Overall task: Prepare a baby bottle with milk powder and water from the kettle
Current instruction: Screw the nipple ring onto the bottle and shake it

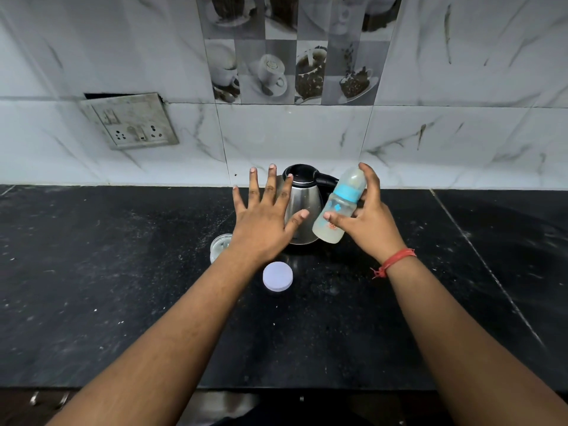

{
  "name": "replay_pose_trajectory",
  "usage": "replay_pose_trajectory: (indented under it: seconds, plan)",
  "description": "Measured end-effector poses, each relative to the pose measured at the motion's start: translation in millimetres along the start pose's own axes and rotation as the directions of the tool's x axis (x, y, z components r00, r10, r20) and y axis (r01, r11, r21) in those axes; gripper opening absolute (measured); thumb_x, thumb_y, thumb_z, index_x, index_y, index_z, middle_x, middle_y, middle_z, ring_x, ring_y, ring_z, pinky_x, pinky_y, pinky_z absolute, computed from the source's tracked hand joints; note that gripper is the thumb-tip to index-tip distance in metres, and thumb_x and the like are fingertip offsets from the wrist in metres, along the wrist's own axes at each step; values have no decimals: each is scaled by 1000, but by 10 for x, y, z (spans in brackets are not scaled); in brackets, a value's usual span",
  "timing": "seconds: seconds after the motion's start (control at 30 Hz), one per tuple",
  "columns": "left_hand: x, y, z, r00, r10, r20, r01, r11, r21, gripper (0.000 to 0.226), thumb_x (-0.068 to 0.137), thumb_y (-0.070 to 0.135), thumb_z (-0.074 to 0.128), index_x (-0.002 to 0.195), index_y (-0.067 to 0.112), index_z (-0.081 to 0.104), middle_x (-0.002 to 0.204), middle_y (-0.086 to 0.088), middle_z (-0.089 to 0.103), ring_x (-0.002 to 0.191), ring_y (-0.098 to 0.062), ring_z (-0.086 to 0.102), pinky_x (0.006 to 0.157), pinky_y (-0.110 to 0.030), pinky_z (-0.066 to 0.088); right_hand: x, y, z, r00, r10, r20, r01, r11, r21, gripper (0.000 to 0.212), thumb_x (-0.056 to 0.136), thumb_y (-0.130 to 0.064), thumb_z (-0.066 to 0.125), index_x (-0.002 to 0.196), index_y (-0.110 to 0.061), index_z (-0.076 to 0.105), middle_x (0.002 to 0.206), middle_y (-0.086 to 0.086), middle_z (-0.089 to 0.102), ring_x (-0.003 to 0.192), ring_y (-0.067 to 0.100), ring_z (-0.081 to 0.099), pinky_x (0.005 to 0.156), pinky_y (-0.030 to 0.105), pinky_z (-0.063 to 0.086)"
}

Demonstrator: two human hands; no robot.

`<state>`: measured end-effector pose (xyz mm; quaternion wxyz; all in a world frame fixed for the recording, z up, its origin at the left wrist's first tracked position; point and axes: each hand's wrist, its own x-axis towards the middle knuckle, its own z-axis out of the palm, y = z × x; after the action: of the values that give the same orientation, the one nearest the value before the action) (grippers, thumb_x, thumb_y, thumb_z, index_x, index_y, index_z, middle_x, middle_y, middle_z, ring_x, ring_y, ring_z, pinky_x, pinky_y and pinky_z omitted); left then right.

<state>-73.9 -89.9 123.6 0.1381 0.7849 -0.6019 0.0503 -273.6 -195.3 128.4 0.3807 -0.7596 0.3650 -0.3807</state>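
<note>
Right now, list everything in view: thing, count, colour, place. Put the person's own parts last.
baby bottle: one, clear with blue collar and cloudy liquid, tilted, held above the counter in front of the kettle
kettle: one, steel with black lid and handle, on the counter by the wall
jar: one, clear, left of the kettle, partly hidden by the left hand
lid: one, pale lilac, flat on the counter
counter: one, black
socket plate: one, grey, on the wall at left
thread band: one, red, on the right wrist
left hand: one, fingers spread, holding nothing
right hand: one, grips the bottle
</note>
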Motion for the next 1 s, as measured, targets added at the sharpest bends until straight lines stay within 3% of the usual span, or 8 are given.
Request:
replay_pose_trajectory:
  seconds: [0.17, 0.3, 0.43, 0.53, 0.67, 0.77, 0.9, 1.0]
  plan:
    - [2, -83, 13, 999, -44, -7, 44, 999, -8, 87, 89, 80, -7, 164, 34, -10, 171, -2, -26, 152, -33, -34, 120, -68, -13, 60, -2, -68, 916, 127, -381, -3, 951, 308, 103, 74, -32, 87, 148, -56, 19, 128, 2, 62, 105, 14, 73, 91, 49, 61]
    - [13, -92, -22, 998, -54, -17, 54, 999, -1, 86, 90, 79, -6, 163, 34, -12, 171, -2, -26, 153, -34, -32, 120, -68, -12, 10, 24, 39, 975, 151, -160, -116, 971, 211, 101, 75, -23, 88, 145, -57, 24, 113, -8, 66, 94, 9, 73, 80, 39, 63]
    - [25, -108, -42, 998, -67, -13, 67, 997, -35, 84, 92, 79, -3, 163, 34, -12, 170, -2, -26, 153, -33, -33, 120, -66, -13, 68, -48, -17, 850, 286, -441, -39, 871, 490, 97, 75, -34, 85, 147, -51, 22, 118, -8, 60, 96, 13, 74, 64, 37, 63]
    - [34, -105, -53, 997, -71, -7, 70, 996, -60, 84, 92, 78, -1, 163, 34, -13, 170, -2, -26, 153, -33, -33, 120, -66, -13, 84, -90, 17, 936, 239, -259, -124, 911, 393, 96, 81, -21, 84, 148, -52, 24, 117, 3, 66, 95, 16, 75, 66, 42, 64]
    - [37, -132, -76, 996, -86, -3, 86, 993, -75, 88, 89, 80, -3, 164, 33, -10, 171, -2, -24, 154, -33, -31, 120, -65, -14, 141, -140, -24, 836, 328, -440, -64, 855, 515, 98, 82, -28, 82, 154, -43, 17, 122, -3, 62, 98, 18, 75, 61, 34, 63]
    - [27, -165, -102, 996, -84, -8, 83, 995, -53, 88, 89, 79, -3, 164, 33, -9, 172, -2, -23, 155, -33, -30, 120, -65, -13, 126, -169, 27, 930, 220, -295, -115, 935, 334, 92, 80, -24, 85, 145, -52, 26, 115, 0, 66, 94, 18, 75, 62, 35, 62]
    - [32, -146, -135, 995, -95, -4, 95, 993, -63, 91, 86, 79, -6, 164, 32, -10, 172, -3, -23, 155, -33, -30, 121, -65, -12, 157, -235, 14, 886, 260, -384, -52, 878, 476, 89, 77, -33, 83, 140, -52, 24, 118, 2, 64, 96, 21, 75, 63, 41, 64]
    - [31, -134, -144, 996, -86, -2, 86, 994, -65, 91, 86, 79, -5, 164, 32, -11, 171, -2, -24, 155, -33, -31, 121, -66, -12, 177, -275, 46, 959, 196, -205, -110, 922, 370, 92, 78, -27, 86, 145, -50, 27, 116, 5, 67, 94, 19, 76, 64, 44, 64]
